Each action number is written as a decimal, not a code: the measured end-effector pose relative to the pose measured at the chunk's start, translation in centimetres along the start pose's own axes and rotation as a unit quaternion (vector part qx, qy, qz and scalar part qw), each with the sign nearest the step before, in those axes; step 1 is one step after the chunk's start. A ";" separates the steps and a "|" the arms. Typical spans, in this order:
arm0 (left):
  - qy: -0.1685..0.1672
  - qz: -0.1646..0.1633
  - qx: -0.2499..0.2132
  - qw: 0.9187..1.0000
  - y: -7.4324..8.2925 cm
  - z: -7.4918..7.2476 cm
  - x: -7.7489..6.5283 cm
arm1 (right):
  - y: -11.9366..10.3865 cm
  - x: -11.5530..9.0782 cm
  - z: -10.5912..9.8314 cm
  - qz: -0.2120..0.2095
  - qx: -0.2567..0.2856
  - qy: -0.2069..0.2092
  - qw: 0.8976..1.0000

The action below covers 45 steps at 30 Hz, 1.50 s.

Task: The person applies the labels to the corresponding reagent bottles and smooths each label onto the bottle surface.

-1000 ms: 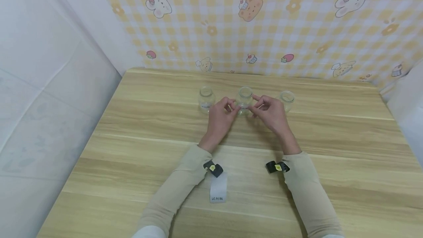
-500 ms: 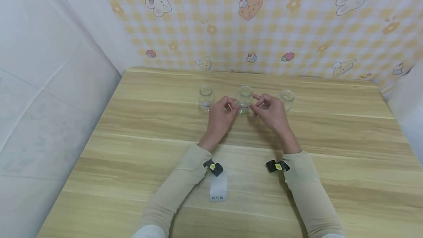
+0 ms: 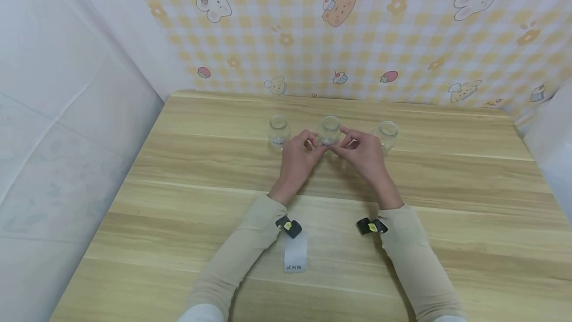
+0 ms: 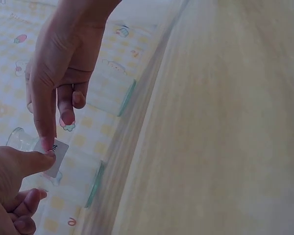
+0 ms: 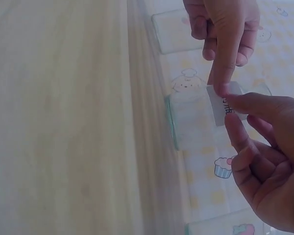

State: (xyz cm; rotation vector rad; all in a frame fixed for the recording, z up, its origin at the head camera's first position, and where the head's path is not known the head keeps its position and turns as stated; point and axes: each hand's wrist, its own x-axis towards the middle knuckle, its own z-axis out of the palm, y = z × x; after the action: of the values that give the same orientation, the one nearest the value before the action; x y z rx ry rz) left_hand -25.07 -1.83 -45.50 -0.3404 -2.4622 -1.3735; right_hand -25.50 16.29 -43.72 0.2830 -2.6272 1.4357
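Observation:
In the head view, the middle glass jar (image 3: 330, 125) stands open-mouthed between both hands. My left hand (image 3: 300, 155) holds its left side, the thumb lying on a small white label (image 4: 59, 159) with dark writing. From the right, my right hand (image 3: 364, 157) grips the same jar, its thumb pressed to the label beside the left thumb. Both wrist views show the thumb tips meeting there and covering part of the writing. To the left stands a labelled jar (image 3: 278, 128); a third jar (image 3: 388, 130) is partly behind the right hand.
A white paper strip (image 3: 295, 257) with a written label lies on the wooden table (image 3: 178, 212) near the left wrist strap. Yellow checked wall covering (image 3: 304, 53) rises behind the table's back edge. A pale wall (image 3: 67, 138) borders the left side.
My right thumb has moved left across the label to meet the left thumb, and the right forearm has shifted slightly left. The middle jar has moved slightly left; my left hand stays nearly still.

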 end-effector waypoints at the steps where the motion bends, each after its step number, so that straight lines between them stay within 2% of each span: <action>1: 0.001 0.001 0.004 1.000 0.0 0.0 0.0 | 0.0 0.0 0.1 -0.004 -0.004 0.003 1.000; 21: 0.001 -0.001 0.031 1.000 0.1 -0.1 -0.1 | -0.3 -0.1 0.2 -0.022 -0.015 0.008 1.000; 29: -0.009 -0.013 0.029 0.999 0.1 -0.2 0.0 | 0.0 0.0 0.1 -0.028 -0.009 0.001 1.000; 45: -0.019 -0.003 0.012 1.000 0.2 -0.4 0.1 | 0.1 -0.1 -0.3 -0.018 -0.001 -0.017 1.000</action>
State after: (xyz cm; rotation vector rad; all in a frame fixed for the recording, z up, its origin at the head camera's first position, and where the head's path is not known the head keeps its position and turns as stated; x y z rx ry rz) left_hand -25.02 -2.07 -45.07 -0.3576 -2.5099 -1.3504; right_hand -25.43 16.61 -43.60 0.3547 -2.6372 1.4287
